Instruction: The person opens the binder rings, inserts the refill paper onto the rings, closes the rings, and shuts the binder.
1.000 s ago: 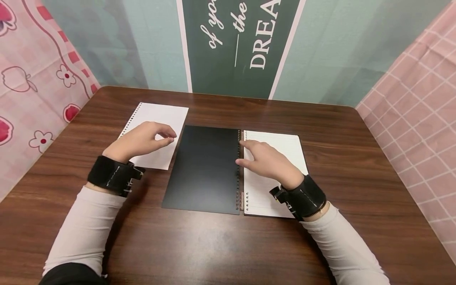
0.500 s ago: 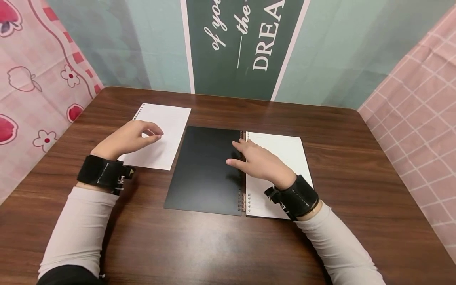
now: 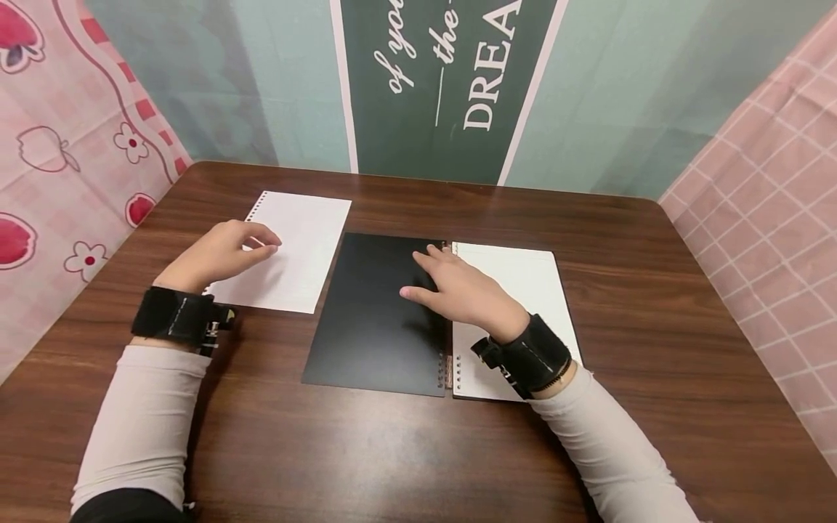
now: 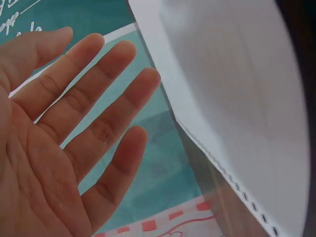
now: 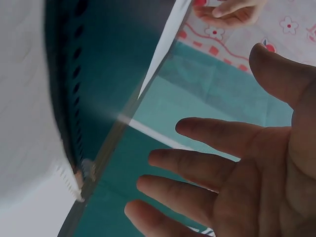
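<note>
An open loose-leaf notebook lies in the head view, its black cover folded out to the left and its white lined pages on the right. Between the two runs the punched spine strip. My right hand hovers above this spine, fingers spread and pointing over the black cover. Left of the notebook is a loose white sheet with holes along its left edge. Above that sheet is my left hand, fingers loosely bent. Both wrist views show bare palms with nothing in them.
The brown wooden table extends around the papers. Behind it hangs a green curtain with lettering; pink patterned cloths border the sides. Black straps with cameras wrap both wrists.
My left hand has drifted left across the loose sheet. The right hand has shifted left from the pages and spine until its fingers overlap the black cover. Notebook and sheet keep their places.
</note>
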A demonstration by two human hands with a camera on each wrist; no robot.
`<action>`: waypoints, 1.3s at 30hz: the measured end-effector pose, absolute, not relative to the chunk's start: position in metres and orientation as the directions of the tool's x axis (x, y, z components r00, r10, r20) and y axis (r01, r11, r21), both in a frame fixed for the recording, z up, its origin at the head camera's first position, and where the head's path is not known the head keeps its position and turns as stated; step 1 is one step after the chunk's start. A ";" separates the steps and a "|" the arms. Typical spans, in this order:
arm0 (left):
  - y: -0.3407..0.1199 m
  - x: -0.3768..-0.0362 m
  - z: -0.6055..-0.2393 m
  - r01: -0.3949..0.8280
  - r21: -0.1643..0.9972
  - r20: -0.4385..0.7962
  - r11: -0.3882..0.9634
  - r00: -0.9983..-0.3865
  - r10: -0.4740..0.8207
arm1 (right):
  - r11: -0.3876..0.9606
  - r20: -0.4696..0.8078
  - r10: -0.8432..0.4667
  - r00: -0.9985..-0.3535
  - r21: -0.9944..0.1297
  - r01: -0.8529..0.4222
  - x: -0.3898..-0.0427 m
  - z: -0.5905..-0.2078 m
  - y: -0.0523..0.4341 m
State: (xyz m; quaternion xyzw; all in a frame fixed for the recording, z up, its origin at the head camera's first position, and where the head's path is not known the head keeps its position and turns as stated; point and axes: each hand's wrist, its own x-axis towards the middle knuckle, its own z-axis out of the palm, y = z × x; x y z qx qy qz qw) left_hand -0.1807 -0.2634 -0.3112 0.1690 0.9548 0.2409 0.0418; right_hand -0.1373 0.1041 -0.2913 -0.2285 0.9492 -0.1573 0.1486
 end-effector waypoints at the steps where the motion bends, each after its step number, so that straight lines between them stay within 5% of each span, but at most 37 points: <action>1: -0.264 -0.181 -0.312 0.298 0.473 -0.001 0.829 -0.941 0.338 | 0.845 -0.212 -0.483 -0.849 -0.366 -0.390 -0.138 -0.291 0.102; 23: -0.310 -0.180 -0.321 0.122 0.475 -0.017 0.871 -0.989 0.148 | 0.836 -0.220 -0.502 -0.836 -0.369 -0.406 -0.137 -0.292 0.075; 31: -0.315 -0.177 -0.321 -0.018 0.452 -0.115 0.892 -0.993 0.038 | 0.829 -0.225 -0.511 -0.830 -0.383 -0.407 -0.132 -0.290 0.066; 39: -0.312 -0.177 -0.320 0.017 0.346 -0.306 0.938 -0.943 0.130 | 0.819 -0.230 -0.529 -0.817 -0.388 -0.422 -0.134 -0.296 0.061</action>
